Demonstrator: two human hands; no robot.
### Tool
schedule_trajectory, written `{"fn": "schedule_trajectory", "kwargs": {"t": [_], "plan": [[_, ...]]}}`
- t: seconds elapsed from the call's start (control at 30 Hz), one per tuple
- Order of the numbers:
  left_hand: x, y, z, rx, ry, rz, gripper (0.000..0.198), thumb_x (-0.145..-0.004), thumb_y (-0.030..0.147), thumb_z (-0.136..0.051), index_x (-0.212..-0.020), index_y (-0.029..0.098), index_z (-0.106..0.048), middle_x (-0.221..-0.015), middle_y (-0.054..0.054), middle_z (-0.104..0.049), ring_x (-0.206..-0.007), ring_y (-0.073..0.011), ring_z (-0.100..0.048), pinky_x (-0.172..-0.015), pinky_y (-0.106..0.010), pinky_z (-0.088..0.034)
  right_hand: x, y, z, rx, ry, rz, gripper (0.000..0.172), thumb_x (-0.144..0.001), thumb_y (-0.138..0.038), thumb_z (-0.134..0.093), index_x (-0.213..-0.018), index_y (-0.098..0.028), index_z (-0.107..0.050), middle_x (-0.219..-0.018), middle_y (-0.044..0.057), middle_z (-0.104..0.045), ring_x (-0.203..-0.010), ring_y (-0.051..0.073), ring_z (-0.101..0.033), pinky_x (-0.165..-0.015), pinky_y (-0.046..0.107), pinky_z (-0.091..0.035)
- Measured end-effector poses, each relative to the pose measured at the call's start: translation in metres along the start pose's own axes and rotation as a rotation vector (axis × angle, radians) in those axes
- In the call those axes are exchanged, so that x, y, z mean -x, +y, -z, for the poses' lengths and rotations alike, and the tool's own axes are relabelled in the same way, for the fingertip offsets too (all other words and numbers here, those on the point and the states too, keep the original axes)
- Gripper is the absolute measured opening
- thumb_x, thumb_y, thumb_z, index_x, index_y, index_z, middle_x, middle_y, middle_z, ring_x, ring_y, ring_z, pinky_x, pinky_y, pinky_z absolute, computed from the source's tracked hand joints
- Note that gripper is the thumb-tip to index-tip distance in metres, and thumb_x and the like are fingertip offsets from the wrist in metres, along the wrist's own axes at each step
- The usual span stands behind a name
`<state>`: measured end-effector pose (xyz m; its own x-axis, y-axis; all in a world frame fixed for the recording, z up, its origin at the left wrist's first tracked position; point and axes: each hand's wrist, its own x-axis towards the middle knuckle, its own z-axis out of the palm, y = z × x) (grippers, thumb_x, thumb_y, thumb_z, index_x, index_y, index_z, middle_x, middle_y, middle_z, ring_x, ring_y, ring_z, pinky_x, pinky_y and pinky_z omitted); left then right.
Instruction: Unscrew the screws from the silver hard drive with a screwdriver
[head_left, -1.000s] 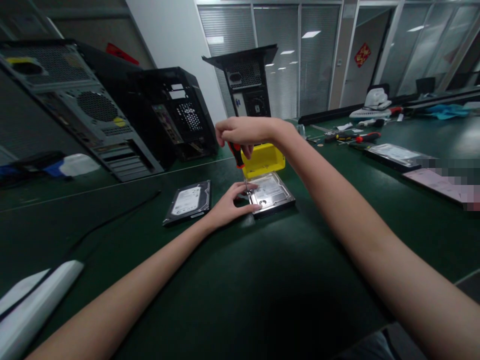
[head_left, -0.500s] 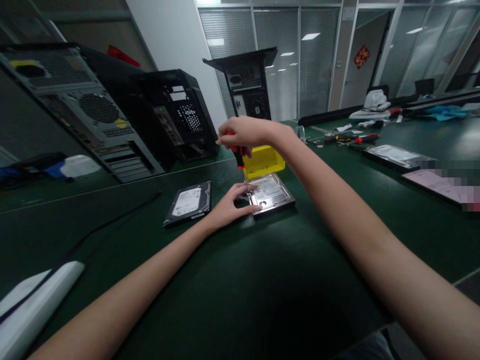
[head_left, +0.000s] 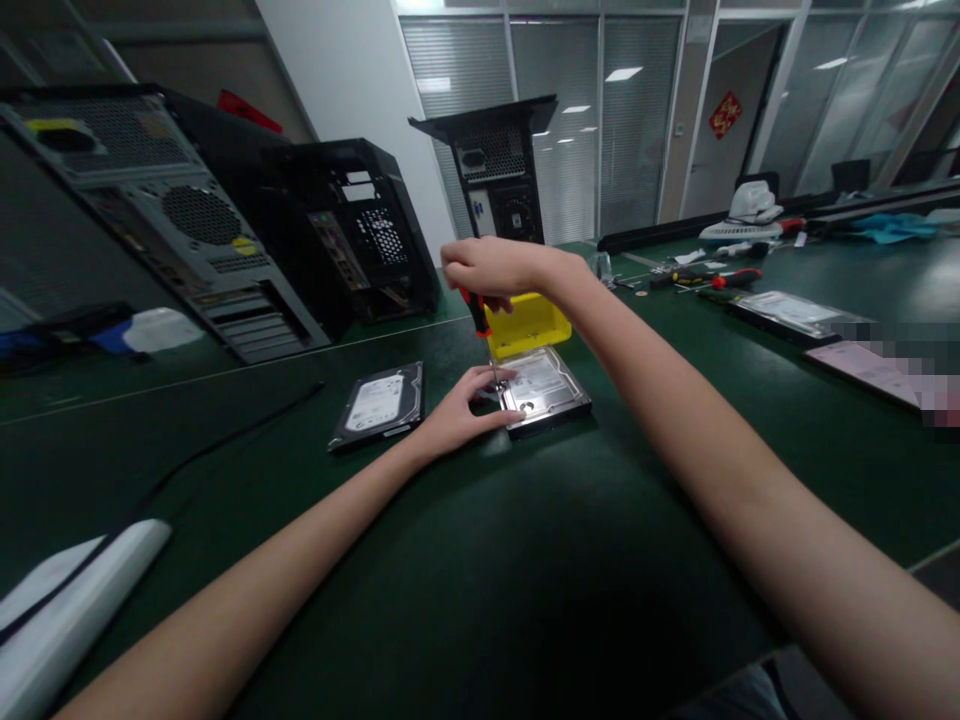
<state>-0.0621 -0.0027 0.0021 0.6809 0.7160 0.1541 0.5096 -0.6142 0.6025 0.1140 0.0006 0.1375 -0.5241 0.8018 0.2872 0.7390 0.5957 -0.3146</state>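
Screwdriver [head_left: 481, 320] on hard drive [head_left: 545, 386]

Held nearly upright in closed grip of right hand [head_left: 489, 270], down to drive's nine-o'clock edge; holding that same edge in part-spread grip of left hand [head_left: 459, 410]; flat on desk [head_left: 487, 560], with yellow bin [head_left: 536, 325] at twelve o'clock, second drive [head_left: 379, 402] at nine.

I see the screwdriver handle [head_left: 480, 319] in red and black, its shaft [head_left: 493, 360] silvery. The drive at its tip [head_left: 551, 385] is shiny silver with a pale label; the other drive [head_left: 377, 403] is black with a white one. I also get a bright yellow bin [head_left: 517, 347], dark green tabletop [head_left: 480, 540], grey tower case [head_left: 201, 213] patterned with mesh, finely striped blinds [head_left: 555, 90], light blue cloth [head_left: 900, 226] and red diamond sign [head_left: 725, 115] with gold characters.
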Motion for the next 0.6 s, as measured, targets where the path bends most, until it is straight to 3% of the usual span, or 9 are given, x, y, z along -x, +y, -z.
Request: {"fn": "schedule_trajectory", "kwargs": {"t": [0.13,0.3,0.43,0.6], "plan": [[0.001,0.001,0.0,-0.006,-0.004,-0.005,0.061,-0.074,0.053,-0.066,-0.129,0.029,-0.053,-0.134,-0.006,-0.043,-0.12,-0.0276,-0.048,-0.104,-0.043,-0.039,-0.002,0.002,-0.003,-0.003,0.015,0.012,0.028,-0.093,-0.033,-0.033,-0.107,-0.013,-0.047,-0.07,0.003,-0.055,-0.05,0.01,-0.047,-0.051,0.022,-0.036],[0.0,-0.001,0.0,0.002,-0.001,-0.026,0.06,-0.075,0.052,-0.065,-0.129,0.029,-0.052,-0.134,-0.005,-0.044,-0.12,-0.0267,-0.048,-0.105,-0.042,-0.038,-0.001,0.0,-0.005,-0.047,0.018,0.044,0.027,-0.094,-0.035,-0.034,-0.095,-0.013,-0.049,-0.069,0.002,-0.052,-0.051,0.009,-0.046,-0.053,0.021,-0.034],[0.0,-0.003,-0.001,0.001,0.001,-0.03,0.06,-0.075,0.052,-0.065,-0.129,0.029,-0.053,-0.134,-0.005,-0.044,-0.119,-0.0271,-0.048,-0.105,-0.042,-0.038,0.001,-0.005,-0.004,-0.092,0.001,0.036,0.035,-0.094,-0.043,-0.032,-0.09,-0.012,-0.048,-0.064,0.002,-0.05,-0.049,0.009,-0.045,-0.052,0.021,-0.034],[-0.001,-0.003,-0.001,-0.004,-0.002,-0.028,0.061,-0.075,0.052,-0.066,-0.129,0.027,-0.052,-0.134,-0.006,-0.044,-0.118,-0.0269,-0.049,-0.104,-0.044,-0.038,0.003,-0.011,0.0,-0.139,-0.056,-0.055,0.037,-0.095,-0.029,-0.02,-0.087,-0.009,-0.049,-0.062,0.005,-0.05,-0.049,0.01,-0.046,-0.05,0.022,-0.036]]}}
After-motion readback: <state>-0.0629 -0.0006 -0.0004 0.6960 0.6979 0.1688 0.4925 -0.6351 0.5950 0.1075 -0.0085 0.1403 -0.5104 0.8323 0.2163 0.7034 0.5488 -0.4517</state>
